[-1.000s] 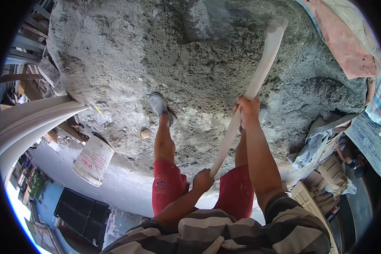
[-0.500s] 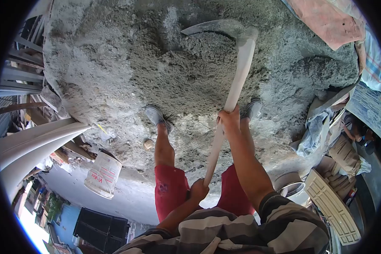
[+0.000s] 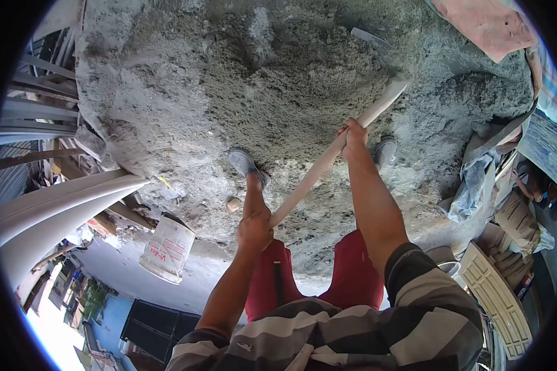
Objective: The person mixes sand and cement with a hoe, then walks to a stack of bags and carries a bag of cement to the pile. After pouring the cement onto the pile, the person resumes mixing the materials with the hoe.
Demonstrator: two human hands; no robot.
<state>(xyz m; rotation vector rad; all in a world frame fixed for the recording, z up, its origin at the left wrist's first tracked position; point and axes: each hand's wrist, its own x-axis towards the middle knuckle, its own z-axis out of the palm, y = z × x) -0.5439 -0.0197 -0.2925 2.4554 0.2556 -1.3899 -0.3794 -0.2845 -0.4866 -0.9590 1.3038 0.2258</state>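
Note:
My left hand (image 3: 255,230) is closed round the butt end of a long wooden hoe handle, beside my left knee. Further up the shaft, my right hand (image 3: 354,138) wraps the same handle. The hoe (image 3: 315,172) slants up to the right, away from my legs. Its head lies at the far right of a grey, damp-looking mortar or sand mix (image 3: 291,93); only a strip of the blade shows and the rest is hidden in or behind the mix. My two grey shoes (image 3: 244,162) stand apart at the near side of the heap.
A white bucket (image 3: 167,250) stands at the lower left, near pale leaning boards (image 3: 62,204). A small stone (image 3: 233,204) lies by my left foot. Plastic sheeting (image 3: 473,185), sacks (image 3: 515,219) and a cream panelled door (image 3: 495,297) line the right side. A person crouches or sits at the far right.
The hoe head has swung right and turned, its blade now less visible. My left hand has moved left and upward with the handle end; my right hand has shifted slightly up and right.

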